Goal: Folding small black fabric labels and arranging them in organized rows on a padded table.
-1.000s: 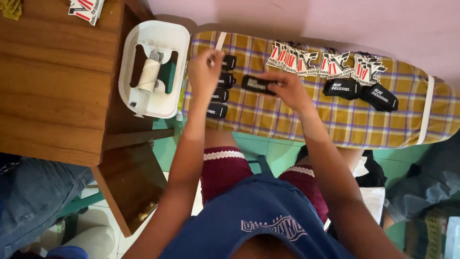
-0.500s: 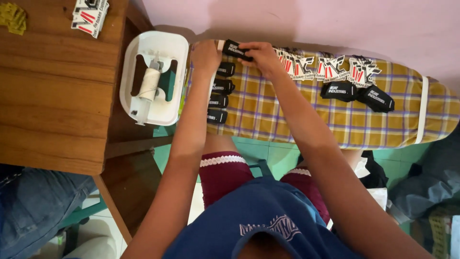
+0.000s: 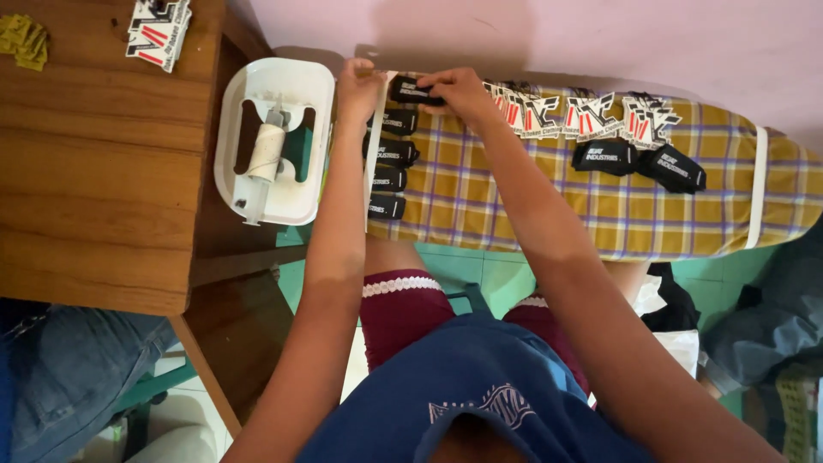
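Observation:
My right hand [image 3: 453, 89] pinches a small black fabric label [image 3: 410, 89] at the far left corner of a yellow checked padded board [image 3: 549, 189]. My left hand [image 3: 358, 86] rests at that same corner, fingers touching the board's edge next to the label. Below the held label, several black labels [image 3: 390, 154] lie in a column along the board's left edge. A row of red, white and black card tags [image 3: 583, 116] lies along the far edge, and two more black labels [image 3: 639, 161] sit to the right of them.
A white plastic holder [image 3: 231, 146] with a roll of white tape [image 3: 266, 150] sits on the brown wooden table [image 3: 94, 171] at left. More card tags [image 3: 159, 30] lie on the table's far edge. Dark cloth [image 3: 771, 326] lies on the floor at right.
My right hand carried a black label from the middle of the board to its far left corner. My left hand moved up to the same corner.

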